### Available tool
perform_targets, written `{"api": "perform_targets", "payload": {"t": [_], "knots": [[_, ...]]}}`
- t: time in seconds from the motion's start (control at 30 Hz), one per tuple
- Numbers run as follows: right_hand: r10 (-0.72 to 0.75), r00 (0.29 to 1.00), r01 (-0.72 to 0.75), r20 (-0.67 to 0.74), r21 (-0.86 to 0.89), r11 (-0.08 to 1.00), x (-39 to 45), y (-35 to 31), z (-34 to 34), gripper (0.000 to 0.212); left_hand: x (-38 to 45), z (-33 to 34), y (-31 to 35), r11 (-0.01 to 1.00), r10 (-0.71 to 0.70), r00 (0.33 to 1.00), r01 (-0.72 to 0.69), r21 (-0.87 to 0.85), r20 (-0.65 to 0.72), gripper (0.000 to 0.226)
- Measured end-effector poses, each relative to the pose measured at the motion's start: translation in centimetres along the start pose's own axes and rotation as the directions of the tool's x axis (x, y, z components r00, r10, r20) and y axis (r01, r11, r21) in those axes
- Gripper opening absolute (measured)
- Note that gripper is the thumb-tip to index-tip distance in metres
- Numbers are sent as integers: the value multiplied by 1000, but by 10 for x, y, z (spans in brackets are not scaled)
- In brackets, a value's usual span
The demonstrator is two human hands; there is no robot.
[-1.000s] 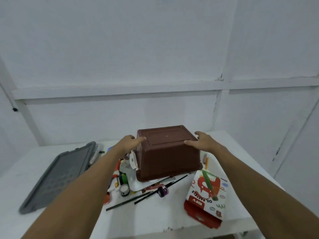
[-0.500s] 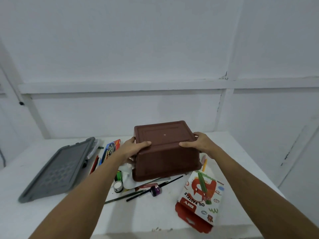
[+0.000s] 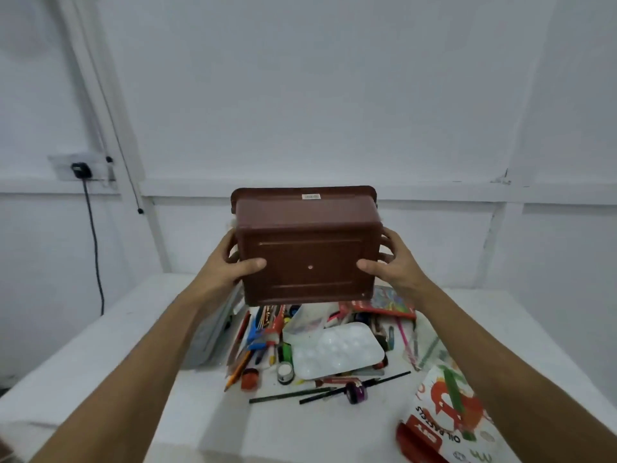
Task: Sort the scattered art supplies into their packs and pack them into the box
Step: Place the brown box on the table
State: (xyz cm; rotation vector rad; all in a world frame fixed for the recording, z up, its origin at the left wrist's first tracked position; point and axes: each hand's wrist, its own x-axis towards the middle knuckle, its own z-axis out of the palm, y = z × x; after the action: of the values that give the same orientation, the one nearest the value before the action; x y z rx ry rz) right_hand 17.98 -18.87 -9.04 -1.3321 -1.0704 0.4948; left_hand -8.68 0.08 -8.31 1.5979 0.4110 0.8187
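I hold a brown plastic box [image 3: 305, 252] in the air above the table, its underside facing me. My left hand [image 3: 230, 265] grips its left side with the thumb across the base. My right hand [image 3: 390, 262] grips the right side the same way. Below the box a heap of art supplies lies on the white table [image 3: 100, 372]: a white paint palette [image 3: 337, 350], pens and pencils [image 3: 257, 342], small paint pots [image 3: 285, 372], two black brushes [image 3: 334, 390] and a purple pot [image 3: 355, 392]. An oil pastels pack [image 3: 447, 419] lies at the front right.
A red pack with a colourful cover [image 3: 384, 304] lies behind the heap on the right. A grey lid [image 3: 213, 332] is partly hidden behind my left forearm. A white wall stands right behind the table, with a plugged black cable [image 3: 95, 248] on the left.
Both hands have lifted the box off the heap and tipped it, so its base now faces me. The supplies it covered are exposed. My view has tilted upward.
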Motion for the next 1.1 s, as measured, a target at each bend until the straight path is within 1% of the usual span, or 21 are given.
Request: {"api": "perform_targets", "payload": {"t": [0.07, 0.1, 0.13, 0.2, 0.23, 0.27, 0.33, 0.4, 0.43, 0.47, 0.53, 0.57, 0.63, 0.67, 0.7, 0.8, 0.87, 0.93, 0.97, 1.03, 1.1], "knots": [[42, 998, -46, 42, 104, 994, 18, 4, 38, 107, -8, -38, 9, 991, -44, 998, 40, -124, -35, 51], [51, 996, -62, 79, 145, 987, 27, 4, 58, 109, -12, -60, 11, 982, -70, 994, 55, -181, -79, 35], [59, 993, -77, 107, 180, 981, 37, 4, 79, 109, -14, -83, 11, 971, -94, 987, 62, -231, -128, 34], [100, 983, -136, 153, 248, 959, 58, 10, 123, 105, -20, -132, 9, 966, -145, 963, 89, -241, -227, 67], [115, 978, -161, 176, 270, 949, 70, 15, 146, 104, -22, -155, 9, 959, -176, 947, 104, -262, -269, 80], [127, 973, -179, 192, 280, 943, 80, 19, 167, 103, -25, -176, 9, 950, -206, 931, 116, -290, -301, 82], [152, 963, -214, 221, 293, 932, 98, 24, 216, 99, -29, -224, 3, 926, -250, 889, 103, -363, -384, 70], [170, 957, -233, 235, 276, 933, 112, 24, 264, 92, -32, -274, -4, 913, -266, 856, 77, -400, -443, 77], [175, 951, -244, 253, 272, 931, 117, 26, 285, 88, -38, -294, -5, 916, -276, 862, 101, -389, -426, 79], [182, 946, -255, 267, 271, 928, 123, 28, 305, 87, -41, -313, -7, 924, -283, 872, 136, -357, -399, 69], [199, 935, -275, 295, 248, 929, 132, 37, 340, 87, -47, -349, -11, 930, -326, 863, 220, -295, -385, 26], [208, 932, -284, 298, 239, 928, 136, 44, 355, 82, -50, -363, -14, 930, -344, 850, 252, -266, -398, 15], [210, 936, -279, 282, 230, 932, 145, 59, 381, 68, -55, -384, -24, 937, -344, 851, 283, -206, -397, 7], [212, 938, -272, 273, 205, 940, 148, 66, 392, 67, -60, -392, -30, 940, -338, 854, 286, -186, -395, 4], [220, 939, -269, 265, 166, 949, 151, 73, 401, 71, -64, -398, -36, 942, -334, 856, 284, -180, -395, 5], [251, 932, -277, 261, 64, 959, 158, 94, 421, 91, -78, -413, -59, 938, -346, 846, 303, -168, -404, 29], [273, 922, -288, 274, 12, 958, 164, 107, 432, 85, -86, -418, -74, 931, -363, 830, 306, -198, -424, 41], [272, 927, -280, 259, -8, 960, 166, 114, 441, 67, -92, -421, -91, 921, -386, 797, 308, -238, -465, 50], [274, 930, -282, 245, -5, 960, 166, 118, 445, 62, -94, -422, -98, 917, -394, 783, 302, -259, -482, 55], [268, 930, -282, 252, 21, 959, 165, 123, 449, 60, -96, -419, -111, 913, -402, 761, 289, -289, -508, 64], [253, 925, -277, 284, 48, 960, 167, 130, 452, 62, -97, -413, -119, 908, -409, 737, 271, -319, -537, 66]]}}
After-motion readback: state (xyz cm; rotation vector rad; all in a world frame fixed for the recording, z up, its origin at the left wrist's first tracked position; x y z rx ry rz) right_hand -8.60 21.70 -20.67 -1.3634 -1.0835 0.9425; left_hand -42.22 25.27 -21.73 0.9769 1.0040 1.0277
